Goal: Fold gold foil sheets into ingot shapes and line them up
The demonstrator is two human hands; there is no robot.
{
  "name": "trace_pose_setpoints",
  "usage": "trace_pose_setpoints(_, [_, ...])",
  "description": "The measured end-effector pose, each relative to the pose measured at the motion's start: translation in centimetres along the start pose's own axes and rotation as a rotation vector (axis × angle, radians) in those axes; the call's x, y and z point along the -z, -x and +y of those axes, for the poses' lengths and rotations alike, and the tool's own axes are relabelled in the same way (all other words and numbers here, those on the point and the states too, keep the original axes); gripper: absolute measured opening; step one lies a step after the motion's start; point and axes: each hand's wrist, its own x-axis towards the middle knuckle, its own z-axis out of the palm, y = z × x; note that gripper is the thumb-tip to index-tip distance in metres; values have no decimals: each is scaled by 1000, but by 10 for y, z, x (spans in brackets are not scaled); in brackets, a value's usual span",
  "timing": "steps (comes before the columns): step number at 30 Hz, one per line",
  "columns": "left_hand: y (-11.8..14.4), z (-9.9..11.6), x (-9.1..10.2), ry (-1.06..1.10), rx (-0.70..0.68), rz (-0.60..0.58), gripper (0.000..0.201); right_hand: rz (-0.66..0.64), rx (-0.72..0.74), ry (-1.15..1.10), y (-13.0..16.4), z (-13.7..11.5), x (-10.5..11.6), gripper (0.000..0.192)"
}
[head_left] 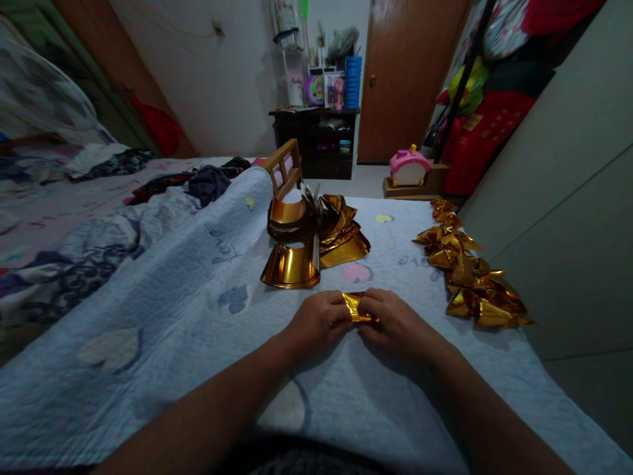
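hands [320,319] on gold foil [353,306], quilt lettering [414,261] illegible

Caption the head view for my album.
Left hand and right hand hold gold foil over a blue quilt.

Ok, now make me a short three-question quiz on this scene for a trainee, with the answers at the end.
1. What is held between the left hand and the right hand?
A) a red bag
B) a piece of gold foil
C) a blue cup

2. True or false: the pile of folded gold pieces lies on the person's left.

3. Fill in the colour: the stacked gold sheets beyond the hands rest on a ____ bedspread printed with hearts.

Key:
1. B
2. False; the pile is on the right.
3. Blue
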Motion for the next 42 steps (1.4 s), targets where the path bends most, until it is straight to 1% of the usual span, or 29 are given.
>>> trace_pose_setpoints(3, [0, -1, 0, 45, 29, -3, 13, 3, 34, -37, -3, -1, -5, 19])
trace_pose_setpoints(6, [1, -3, 1, 86, 61, -41, 12, 4, 36, -68, -4, 1, -6, 16])
trace_pose_setpoints(11, [0, -3, 7, 120, 163, -159, 9, -37, -8, -147, 0, 10, 4, 18])
trace_pose_setpoints(16, [-2, 0, 14, 123, 211, -205, 10, -102, -109, -168, 3, 12, 16, 21])
trace_pose_setpoints(20, [-2, 2, 15, 108, 233, -216, 13, -115, -175, -116, 1, 8, 19, 18])
trace_pose_setpoints(25, [-5, 5, 15, 47, 309, -232, 11, -114, -247, -66, 0, 6, 17, 19])
trace_pose_setpoints(30, [-6, 7, 16, 21, 400, -210, 9, -118, -301, -19, 0, 7, 14, 19])
trace_pose_setpoints(35, [-6, 11, 16, 15, 399, -208, 16, -119, -360, 68, -1, 7, 13, 16])
trace_pose_setpoints(38, [-6, 14, 17, -28, 410, -210, 20, -117, -378, 95, -1, 7, 12, 16])
trace_pose_setpoints(42, [-7, 16, 16, -85, 475, -206, 17, -109, -381, 117, -1, 8, 9, 16])
